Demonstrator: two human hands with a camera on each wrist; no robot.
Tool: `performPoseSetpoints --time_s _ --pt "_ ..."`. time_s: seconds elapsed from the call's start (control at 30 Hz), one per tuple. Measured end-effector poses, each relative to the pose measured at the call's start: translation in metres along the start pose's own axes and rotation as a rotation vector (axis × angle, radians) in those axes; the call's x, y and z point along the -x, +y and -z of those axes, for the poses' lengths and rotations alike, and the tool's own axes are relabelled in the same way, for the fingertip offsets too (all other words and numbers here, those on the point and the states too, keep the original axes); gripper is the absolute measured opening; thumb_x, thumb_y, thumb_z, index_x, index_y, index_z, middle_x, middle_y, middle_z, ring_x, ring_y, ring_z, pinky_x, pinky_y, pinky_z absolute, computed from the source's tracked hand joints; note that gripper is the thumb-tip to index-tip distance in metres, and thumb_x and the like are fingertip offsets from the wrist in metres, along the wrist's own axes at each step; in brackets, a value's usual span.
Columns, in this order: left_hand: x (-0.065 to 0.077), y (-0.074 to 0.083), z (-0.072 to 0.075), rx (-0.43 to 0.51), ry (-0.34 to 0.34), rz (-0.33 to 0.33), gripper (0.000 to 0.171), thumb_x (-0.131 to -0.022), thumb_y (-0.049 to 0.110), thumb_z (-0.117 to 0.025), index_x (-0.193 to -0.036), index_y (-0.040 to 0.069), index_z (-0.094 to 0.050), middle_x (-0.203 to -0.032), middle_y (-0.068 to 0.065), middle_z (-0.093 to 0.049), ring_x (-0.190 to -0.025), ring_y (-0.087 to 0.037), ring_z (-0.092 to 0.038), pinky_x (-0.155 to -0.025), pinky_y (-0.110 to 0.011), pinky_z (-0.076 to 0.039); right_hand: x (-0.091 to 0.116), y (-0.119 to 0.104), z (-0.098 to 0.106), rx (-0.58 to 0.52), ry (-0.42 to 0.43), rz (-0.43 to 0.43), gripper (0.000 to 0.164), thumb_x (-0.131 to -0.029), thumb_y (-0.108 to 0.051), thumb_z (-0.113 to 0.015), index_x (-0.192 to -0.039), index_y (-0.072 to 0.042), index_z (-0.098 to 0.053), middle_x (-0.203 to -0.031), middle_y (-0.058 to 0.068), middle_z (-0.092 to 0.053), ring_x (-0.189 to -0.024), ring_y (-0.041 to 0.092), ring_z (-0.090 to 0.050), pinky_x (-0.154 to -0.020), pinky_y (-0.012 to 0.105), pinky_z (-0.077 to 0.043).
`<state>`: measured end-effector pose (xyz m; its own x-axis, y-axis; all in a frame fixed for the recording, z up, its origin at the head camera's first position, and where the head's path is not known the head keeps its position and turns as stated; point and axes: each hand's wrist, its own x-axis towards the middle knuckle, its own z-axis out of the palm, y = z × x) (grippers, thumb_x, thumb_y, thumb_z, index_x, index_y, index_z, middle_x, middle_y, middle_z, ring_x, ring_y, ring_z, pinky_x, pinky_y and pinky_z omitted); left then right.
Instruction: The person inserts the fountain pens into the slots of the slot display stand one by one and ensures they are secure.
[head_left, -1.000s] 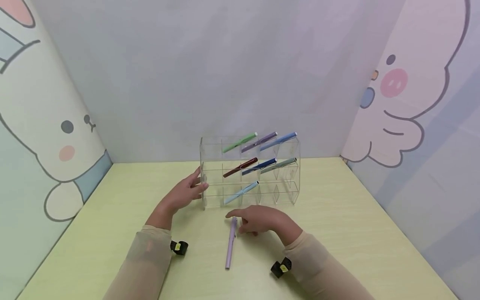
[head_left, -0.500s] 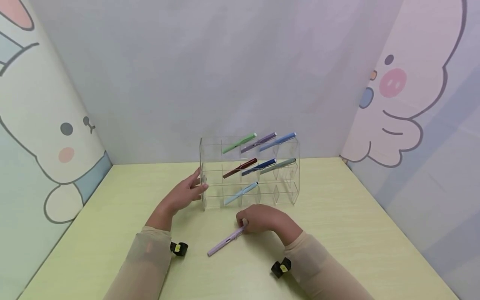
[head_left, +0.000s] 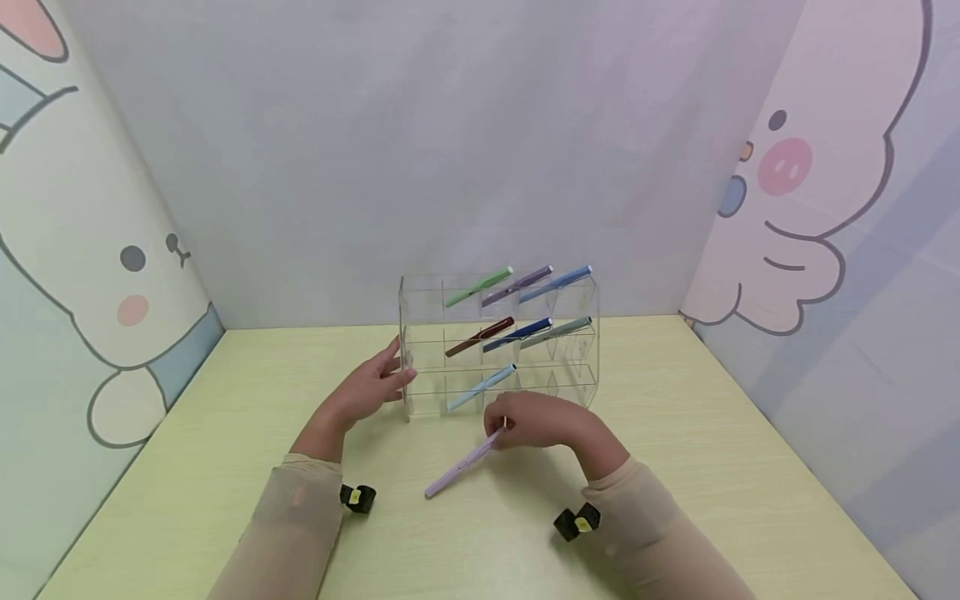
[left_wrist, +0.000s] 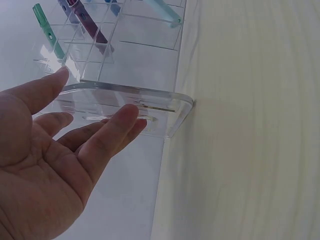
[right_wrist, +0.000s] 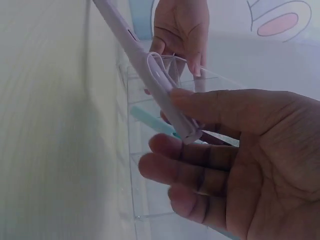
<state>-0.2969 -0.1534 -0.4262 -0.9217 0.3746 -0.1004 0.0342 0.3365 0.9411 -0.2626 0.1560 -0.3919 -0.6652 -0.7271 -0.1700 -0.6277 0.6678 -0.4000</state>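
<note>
My right hand (head_left: 536, 419) pinches a lilac pen (head_left: 461, 467) near its cap end, between thumb and index finger. The pen slants down to the left in front of the rack. In the right wrist view the pen's clip (right_wrist: 162, 70) shows, and the other fingers are loosely bent. At the left end of the clear acrylic pen rack (head_left: 405, 392), my left hand (head_left: 365, 387) rests against the side panel with extended fingers. The left wrist view shows those fingertips at the panel (left_wrist: 170, 102). A light blue pen (head_left: 482, 387) lies in the bottom tier.
In the rack's middle tier lie a dark red pen (head_left: 480, 337), a dark blue pen (head_left: 517, 334) and a grey-green pen (head_left: 557, 332). Its top tier holds a green pen (head_left: 478, 287), a purple pen (head_left: 517, 286) and a blue pen (head_left: 557, 284). Cartoon-printed walls border the table (head_left: 712, 467).
My right hand has picked up the lilac pen from the table, turned it to a slant and moved it slightly toward the rack. The left hand has stayed at the rack's side.
</note>
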Motion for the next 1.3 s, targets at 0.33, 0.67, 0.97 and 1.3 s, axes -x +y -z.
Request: performPoseSetpoints --time_s 0.33,0.67,0.97,1.3 --pt "0.001 -0.001 0.000 0.009 0.000 -0.012 0.081 -0.098 0.048 -0.056 -0.157 0.037 -0.001 -0.161 -0.015 -0.025 -0.129 -0.041 -0.052 -0.113 -0.060 -0.031 0.012 0.010 0.019 -0.386 0.065 0.035 0.006 -0.097 -0.026 -0.064 -0.100 -0.021 -0.066 -0.088 -0.005 -0.067 -0.079 0.018 -0.064 -0.070 0.035 -0.057" --pt "0.001 0.000 -0.001 0.010 0.002 -0.007 0.080 -0.099 0.046 -0.055 -0.157 0.037 -0.001 -0.161 -0.015 -0.025 -0.129 -0.040 -0.052 -0.113 -0.058 -0.033 0.036 0.034 0.044 -0.624 0.163 -0.009 0.022 -0.098 -0.022 -0.062 -0.114 -0.007 -0.059 -0.101 0.010 -0.072 -0.096 0.034 -0.070 -0.081 0.041 -0.060" --pt "0.003 0.004 -0.001 0.008 0.002 0.004 0.079 -0.100 0.044 -0.054 -0.157 0.037 -0.001 -0.160 -0.016 -0.026 -0.126 -0.042 -0.054 -0.114 -0.063 -0.027 0.064 0.058 0.068 -0.677 0.427 -0.085 0.027 -0.098 -0.022 -0.062 -0.117 -0.003 -0.055 -0.108 0.019 -0.066 -0.099 0.034 -0.069 -0.084 0.040 -0.059" --pt "0.000 0.001 0.000 0.016 0.002 -0.001 0.078 -0.100 0.044 -0.055 -0.157 0.039 -0.002 -0.160 -0.017 -0.026 -0.127 -0.042 -0.054 -0.114 -0.063 -0.026 0.051 0.064 0.060 -0.689 0.578 -0.162 0.032 -0.098 -0.025 -0.062 -0.120 -0.002 -0.053 -0.110 0.020 -0.063 -0.104 0.036 -0.069 -0.085 0.047 -0.058"
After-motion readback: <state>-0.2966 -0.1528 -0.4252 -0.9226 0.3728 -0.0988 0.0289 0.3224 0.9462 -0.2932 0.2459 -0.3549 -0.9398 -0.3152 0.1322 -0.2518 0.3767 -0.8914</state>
